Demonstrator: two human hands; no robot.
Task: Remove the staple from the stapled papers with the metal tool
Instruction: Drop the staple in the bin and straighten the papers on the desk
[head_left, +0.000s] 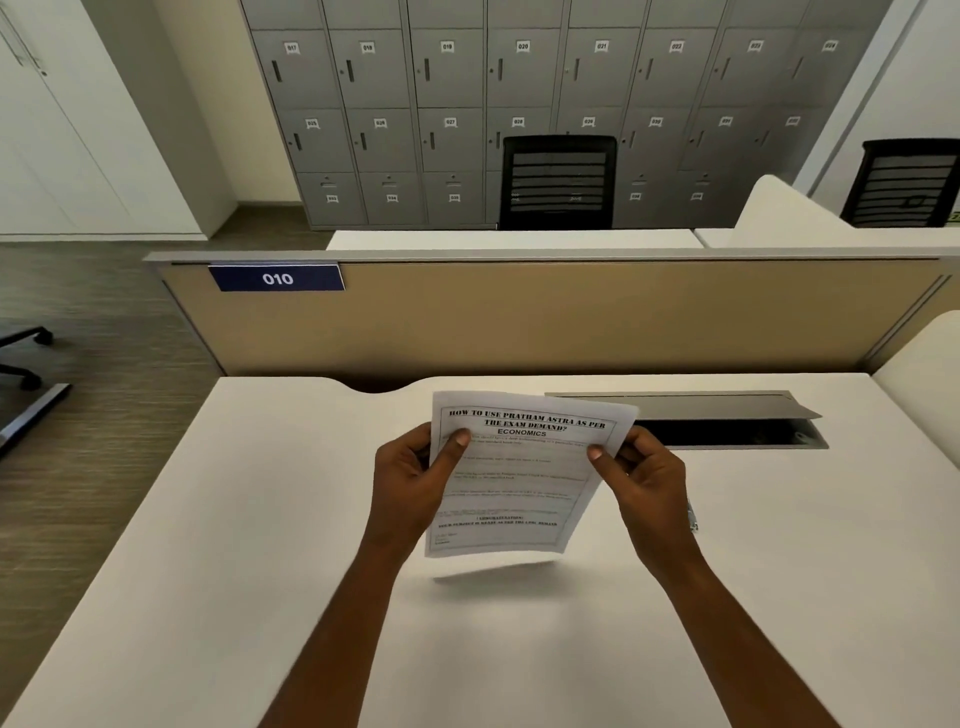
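The stapled papers (517, 483), white sheets with black printed text, are lifted a little above the white desk (208, 545). My left hand (410, 483) grips their left edge, thumb on the front. My right hand (647, 486) pinches their right edge near the top. I cannot make out the staple. A small metal object (692, 517), perhaps the metal tool, peeks out on the desk just behind my right hand, mostly hidden.
A cable tray with its grey lid (685, 405) raised is open at the back of the desk, right of the papers. A tan partition (519, 317) with a "010" label closes the far edge. Chairs and grey lockers stand beyond.
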